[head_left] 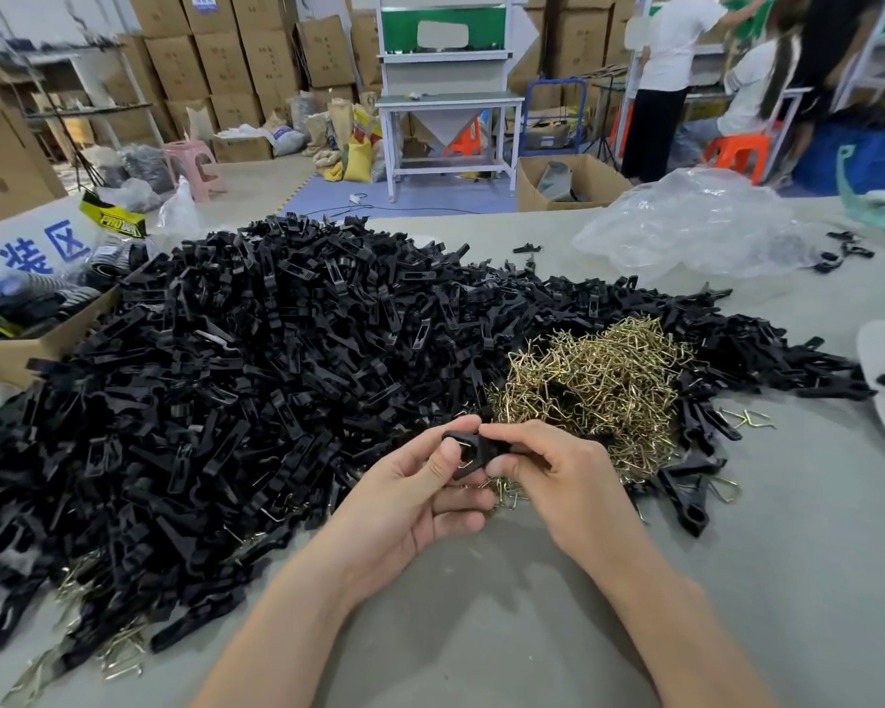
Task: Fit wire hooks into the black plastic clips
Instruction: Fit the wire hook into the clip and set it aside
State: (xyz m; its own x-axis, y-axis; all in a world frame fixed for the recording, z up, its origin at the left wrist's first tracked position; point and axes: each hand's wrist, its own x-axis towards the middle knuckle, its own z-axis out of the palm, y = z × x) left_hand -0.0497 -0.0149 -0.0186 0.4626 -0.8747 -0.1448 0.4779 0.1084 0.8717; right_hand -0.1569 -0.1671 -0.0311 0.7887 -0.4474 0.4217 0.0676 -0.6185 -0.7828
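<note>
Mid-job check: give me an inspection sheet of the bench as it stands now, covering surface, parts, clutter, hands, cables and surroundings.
Surface: grey table, bare in front, mostly covered farther back.
Job's things: large heap of black clips; brass-coloured wire hooks piled on its right side; one clip held in front of the heap.
Clutter: clear plastic bag far right; open cardboard box at the left edge; loose hooks near left.
Hands: left hand and right hand both pinch the held clip.
Cables: one dark cable on the floor beyond the table.
Surroundings: stacked cartons, a white workbench, people at far right.
</note>
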